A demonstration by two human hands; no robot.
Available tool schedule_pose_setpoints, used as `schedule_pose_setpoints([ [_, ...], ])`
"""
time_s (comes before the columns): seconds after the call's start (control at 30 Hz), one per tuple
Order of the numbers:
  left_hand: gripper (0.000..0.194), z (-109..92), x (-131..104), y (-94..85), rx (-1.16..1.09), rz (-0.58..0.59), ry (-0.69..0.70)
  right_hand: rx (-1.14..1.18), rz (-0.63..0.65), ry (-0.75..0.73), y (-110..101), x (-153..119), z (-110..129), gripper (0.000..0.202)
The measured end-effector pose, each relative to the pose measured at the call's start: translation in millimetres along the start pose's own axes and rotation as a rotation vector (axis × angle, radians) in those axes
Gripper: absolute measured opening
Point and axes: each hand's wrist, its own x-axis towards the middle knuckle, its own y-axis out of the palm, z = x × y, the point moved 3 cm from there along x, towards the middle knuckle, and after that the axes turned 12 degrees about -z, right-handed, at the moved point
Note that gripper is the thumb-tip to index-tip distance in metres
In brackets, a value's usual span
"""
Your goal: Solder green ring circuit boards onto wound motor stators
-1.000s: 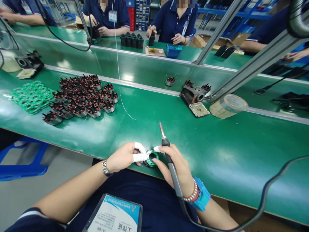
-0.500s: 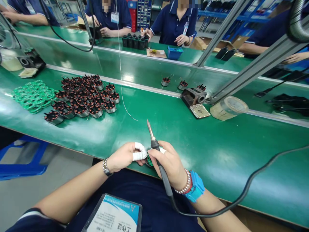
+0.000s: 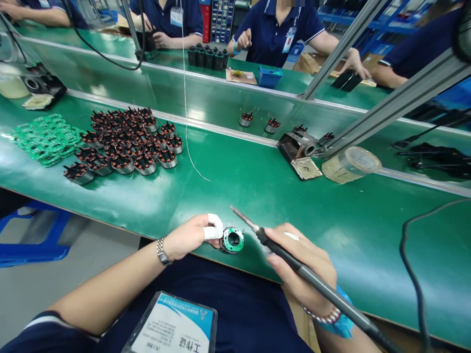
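Observation:
My left hand (image 3: 198, 234), with white covers on its thumb and forefinger, is closed on the left side of a motor stator (image 3: 233, 239) near the table's front edge. A green ring-shaped circuit board sits on top of it, with a dark hole in the middle. In my right hand (image 3: 305, 264) is a soldering iron (image 3: 283, 255), its fingers wrapped round the dark handle. The metal tip points up and left, above and apart from the board. A thin strand of solder wire (image 3: 187, 132) hangs from above, its free end beyond the stator.
Many stators (image 3: 125, 142) stand grouped at the left beside stacked green circuit boards (image 3: 46, 139). A soldering iron stand (image 3: 298, 144) and a translucent tub (image 3: 351, 164) are at the right. Metal posts (image 3: 397, 108) and a rail cross the table. Co-workers sit opposite.
My right hand has moved right with the soldering iron, which now slants further left. The board on the stator has come into view. Opposite, a co-worker's hand has reached to the black cases.

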Motion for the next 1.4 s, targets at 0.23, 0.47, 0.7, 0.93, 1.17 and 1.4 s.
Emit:
schedule_pose_setpoints([
  [0.23,0.008,0.2,-0.8,-0.7,0.046,-0.024,0.006,0.124,0.062,0.093,-1.4,-1.6,-1.8,0.019],
  [0.47,0.008,-0.5,-0.9,-0.7,0.055,-0.014,0.009,0.138,0.082,0.110,1.8,-6.2,-4.9,0.019],
  [0.7,0.008,0.2,-0.7,-1.2,0.058,-0.022,0.002,0.131,0.077,0.098,0.4,-5.2,-6.7,0.018],
  [0.93,0.007,-0.5,-0.9,1.5,0.048,-0.007,0.019,0.060,0.003,0.061,-3.8,-4.7,-6.5,0.020],
  [1.17,0.016,-12.1,7.0,-14.6,0.366,-0.020,0.122,-0.078,-0.028,0.067,1.8,-15.1,-10.9,0.013],
  [1.4,0.024,-55.3,53.1,-67.1,1.391,-0.477,0.568,-0.065,-0.105,0.090,-3.7,-20.6,-13.2,0.019],
])
